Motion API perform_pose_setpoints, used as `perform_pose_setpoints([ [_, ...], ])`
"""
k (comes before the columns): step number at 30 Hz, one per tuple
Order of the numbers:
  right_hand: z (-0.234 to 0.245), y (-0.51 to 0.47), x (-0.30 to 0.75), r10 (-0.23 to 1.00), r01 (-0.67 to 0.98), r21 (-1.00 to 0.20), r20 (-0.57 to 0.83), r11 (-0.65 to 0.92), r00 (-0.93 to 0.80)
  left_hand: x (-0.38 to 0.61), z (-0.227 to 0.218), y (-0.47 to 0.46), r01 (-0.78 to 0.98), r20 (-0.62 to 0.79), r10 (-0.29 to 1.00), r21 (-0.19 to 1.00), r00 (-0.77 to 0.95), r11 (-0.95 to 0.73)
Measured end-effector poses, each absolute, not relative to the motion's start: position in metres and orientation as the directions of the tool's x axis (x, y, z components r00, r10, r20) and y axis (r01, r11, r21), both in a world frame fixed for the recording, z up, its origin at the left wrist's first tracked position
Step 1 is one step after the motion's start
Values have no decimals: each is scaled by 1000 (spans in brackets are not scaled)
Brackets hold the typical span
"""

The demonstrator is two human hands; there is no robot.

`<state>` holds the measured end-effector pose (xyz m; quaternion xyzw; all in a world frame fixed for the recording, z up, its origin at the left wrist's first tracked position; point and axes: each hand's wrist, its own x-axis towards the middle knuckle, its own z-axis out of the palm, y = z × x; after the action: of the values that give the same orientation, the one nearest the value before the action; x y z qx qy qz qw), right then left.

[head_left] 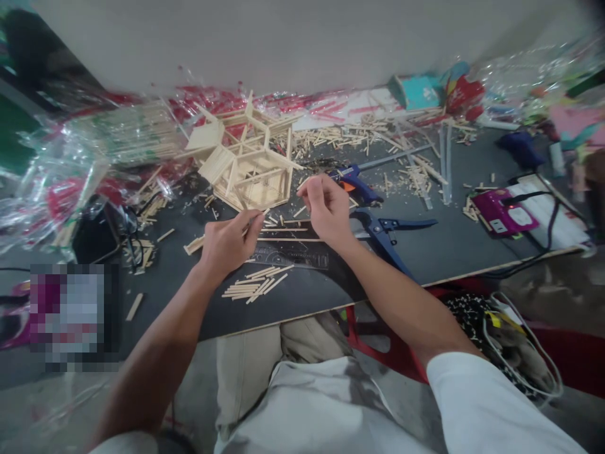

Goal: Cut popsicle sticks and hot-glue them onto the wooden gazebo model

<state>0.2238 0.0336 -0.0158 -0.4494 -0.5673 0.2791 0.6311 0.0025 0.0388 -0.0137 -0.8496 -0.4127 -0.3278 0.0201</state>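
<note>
A dark worktop [439, 252] is lying against a wall [283, 44], a clear bag of sticks [135, 133] far left — the left hand [229, 244] is pinching a thin stick [256, 220] beside the stick model [246, 165], the right hand [327, 211] pressing fingertips together.

A dark board [454, 246] bears a stick model [246, 165]. Cut sticks [258, 284], a glue gun [355, 184] and a blue cutter [385, 232] lie beside it.

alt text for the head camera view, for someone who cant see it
A person's left hand pinches a thin wooden stick and the right hand, also pinched, hovers beside it over a dark table. Behind them sits a stick model house, with a blue glue gun, blue cutters and cut sticks nearby.
</note>
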Motion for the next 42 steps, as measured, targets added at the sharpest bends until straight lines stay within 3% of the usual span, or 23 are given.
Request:
perform_pose_setpoints([
  [7, -23, 42, 226, 898, 103, -909, 416, 404, 145, 5, -14, 38, 696, 542, 707, 278, 455, -662],
  [10, -22, 43, 227, 899, 212, -881, 438, 423, 25, 7, -12, 38, 682, 529, 710, 299, 464, -668],
  [16, -19, 41, 229, 790, 403, -687, 579, 605, -199, 9, -11, 37, 671, 499, 719, 317, 484, -671],
  [21, -18, 39, 228, 840, 431, -722, 491, 541, -231, 9, -13, 38, 648, 536, 693, 315, 481, -694],
  [28, -17, 40, 229, 847, 400, -747, 478, 531, -233, 11, -12, 36, 624, 492, 695, 334, 524, -706],
  [36, -30, 38, 229, 864, 157, -882, 375, 444, -337, 10, -9, 34, 615, 451, 694, 335, 561, -714],
  [42, -30, 37, 226, 886, 105, -912, 351, 397, -302, 9, -9, 34, 620, 448, 687, 312, 572, -720],
])
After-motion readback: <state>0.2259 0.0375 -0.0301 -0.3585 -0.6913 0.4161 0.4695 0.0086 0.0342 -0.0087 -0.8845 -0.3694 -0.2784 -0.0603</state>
